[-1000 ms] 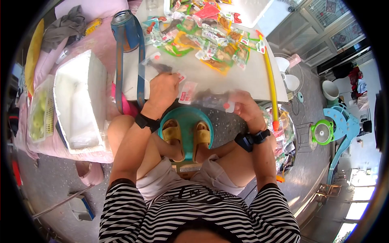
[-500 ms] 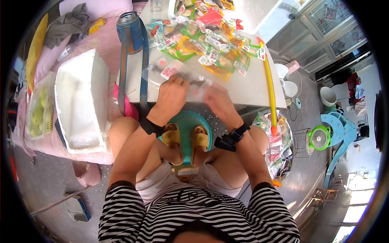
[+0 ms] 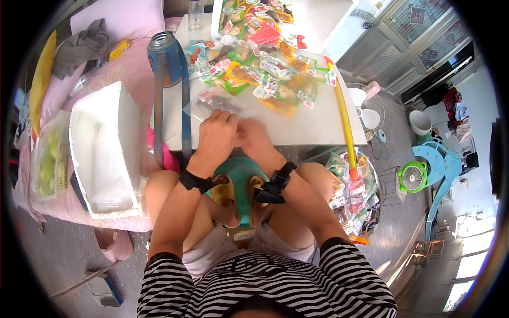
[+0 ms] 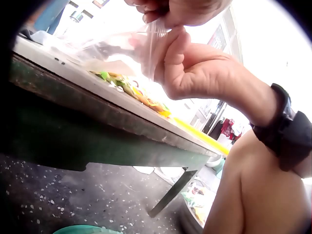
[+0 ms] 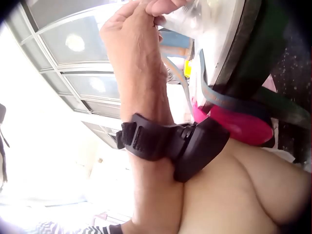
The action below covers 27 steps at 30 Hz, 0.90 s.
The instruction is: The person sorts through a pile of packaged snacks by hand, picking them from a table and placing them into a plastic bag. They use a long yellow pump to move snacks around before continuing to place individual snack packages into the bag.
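Note:
A clear plastic bag (image 3: 199,109) with something dark inside lies over the table's near edge, partly covered by the fingers. My left hand (image 3: 217,139) grips it from the near side, fingers curled over its edge. Blurred and close beside it, my right hand (image 3: 254,140) is at the same end of the bag. In the left wrist view, thumb and fingers of the right hand (image 4: 200,70) pinch the bag's ribbed strip just under the left hand (image 4: 190,10). The right wrist view shows the left hand (image 5: 134,39) meeting the right fingertips (image 5: 165,6).
Colourful small food packets (image 3: 265,69) are heaped on the white table (image 3: 318,124), spilling from a white box (image 3: 313,26). A strapped blue bottle (image 3: 166,63) stands at left, near a foam box (image 3: 101,153). A yellow pole (image 3: 345,122) runs down the table's right side, above more packets (image 3: 355,196).
My right hand has moved left from the table's right part, bringing a clear packet to the left hand. Both hands are now together at the bag's end.

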{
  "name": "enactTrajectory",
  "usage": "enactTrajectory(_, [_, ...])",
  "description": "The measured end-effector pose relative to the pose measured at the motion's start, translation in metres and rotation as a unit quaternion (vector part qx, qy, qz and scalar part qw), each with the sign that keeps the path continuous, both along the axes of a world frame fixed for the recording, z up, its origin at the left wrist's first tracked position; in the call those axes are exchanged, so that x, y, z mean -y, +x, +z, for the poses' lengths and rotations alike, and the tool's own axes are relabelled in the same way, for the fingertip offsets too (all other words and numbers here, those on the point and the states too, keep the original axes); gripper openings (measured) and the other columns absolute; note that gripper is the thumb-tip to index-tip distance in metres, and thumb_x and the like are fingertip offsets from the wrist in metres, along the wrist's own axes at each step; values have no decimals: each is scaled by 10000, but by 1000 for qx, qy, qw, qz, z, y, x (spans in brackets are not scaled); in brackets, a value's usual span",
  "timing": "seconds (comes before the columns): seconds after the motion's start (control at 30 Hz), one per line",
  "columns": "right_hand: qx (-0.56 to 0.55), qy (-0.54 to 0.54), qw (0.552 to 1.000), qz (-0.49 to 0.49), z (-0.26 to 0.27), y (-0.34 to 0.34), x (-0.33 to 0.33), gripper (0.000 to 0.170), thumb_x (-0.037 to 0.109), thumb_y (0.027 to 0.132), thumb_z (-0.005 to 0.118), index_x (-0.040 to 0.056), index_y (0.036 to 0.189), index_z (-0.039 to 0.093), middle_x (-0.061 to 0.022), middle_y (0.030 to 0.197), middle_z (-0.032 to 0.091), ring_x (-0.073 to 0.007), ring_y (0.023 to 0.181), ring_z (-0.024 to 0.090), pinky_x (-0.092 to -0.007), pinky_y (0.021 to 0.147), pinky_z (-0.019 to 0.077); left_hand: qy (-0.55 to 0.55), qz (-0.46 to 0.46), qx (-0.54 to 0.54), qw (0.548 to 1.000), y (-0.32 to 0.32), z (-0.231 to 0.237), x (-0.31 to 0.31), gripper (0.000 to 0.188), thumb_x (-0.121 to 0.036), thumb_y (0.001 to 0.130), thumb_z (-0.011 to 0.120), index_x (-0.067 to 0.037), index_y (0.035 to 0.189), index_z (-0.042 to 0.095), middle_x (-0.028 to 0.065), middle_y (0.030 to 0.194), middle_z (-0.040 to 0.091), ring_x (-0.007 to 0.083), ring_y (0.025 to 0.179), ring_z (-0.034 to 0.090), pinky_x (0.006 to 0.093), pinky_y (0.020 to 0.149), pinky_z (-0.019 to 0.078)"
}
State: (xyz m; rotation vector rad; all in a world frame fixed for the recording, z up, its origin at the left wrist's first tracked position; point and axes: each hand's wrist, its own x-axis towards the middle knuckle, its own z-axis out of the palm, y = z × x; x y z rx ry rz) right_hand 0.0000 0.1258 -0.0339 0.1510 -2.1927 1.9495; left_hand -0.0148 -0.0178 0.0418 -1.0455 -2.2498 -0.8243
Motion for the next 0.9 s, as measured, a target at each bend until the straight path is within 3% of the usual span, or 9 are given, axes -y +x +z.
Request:
enactTrajectory(0.07, [-44,195,979,-34,-4,-7,-3,89,46,877,526,-21,884,583,-112,764,625,-178,583,607,-250,491,499,2,-10,-2,1000,-2,3,3,79,-26,686,575,-27,765,566,121,736,571,314,732,567,404,601,486])
enactTrajectory(0.13, [-51,239,969,-28,-2,-10,-3,89,33,866,530,-30,893,587,-119,765,624,-183,584,606,-259,498,503,-3,-8,-1,1000,-2,-2,2,63,-23,697,573,-25,760,565,123,736,573,315,735,570,406,601,485])
enactTrajectory(0.23, [63,-42,997,21,15,-11,6,109,41,857,548,-40,912,596,-128,772,627,-187,585,606,-269,512,511,-3,14,9,1000,-5,-8,5,33,-18,719,568,-23,751,565,127,735,578,317,740,575,409,604,485])
enactTrajectory(0.3, [208,-297,931,40,45,-3,13,130,65,855,568,-39,924,604,-131,775,632,-185,585,607,-272,525,516,-1,29,24,999,-8,-6,9,16,-16,730,567,-21,745,567,130,736,583,317,743,579,411,604,486])
enactTrajectory(0.4, [357,-121,924,61,95,14,-2,159,113,855,599,-35,913,609,-125,773,639,-177,594,614,-263,530,516,-4,35,45,998,-7,-7,13,40,-3,695,580,-11,735,575,142,749,595,319,751,587,409,608,496])
enactTrajectory(0.6, [129,117,985,14,128,-39,-71,211,176,847,622,-25,908,633,-104,716,652,-151,541,609,-255,473,496,-46,29,30,998,-7,-18,1,130,14,589,619,6,714,585,167,760,602,308,761,596,378,613,512])
enactTrajectory(0.67, [16,258,966,-11,115,-90,-109,221,201,815,642,-9,881,661,-101,698,658,-161,529,614,-264,486,501,-57,26,23,998,-5,-18,-1,138,5,584,632,0,714,585,168,763,601,298,760,594,358,602,507])
enactTrajectory(0.8, [83,325,924,-185,125,-150,-106,293,279,746,680,19,880,694,-141,733,673,-220,602,651,-352,618,536,-81,53,51,994,0,-16,0,95,-38,662,637,2,728,581,154,758,596,296,737,588,363,588,508])
enactTrajectory(0.9, [25,463,853,-240,97,-199,-112,376,331,720,676,35,953,691,-191,929,661,-291,879,646,-398,766,517,-88,81,78,990,4,-10,3,154,-89,660,670,-8,754,579,125,735,576,281,746,582,352,596,504])
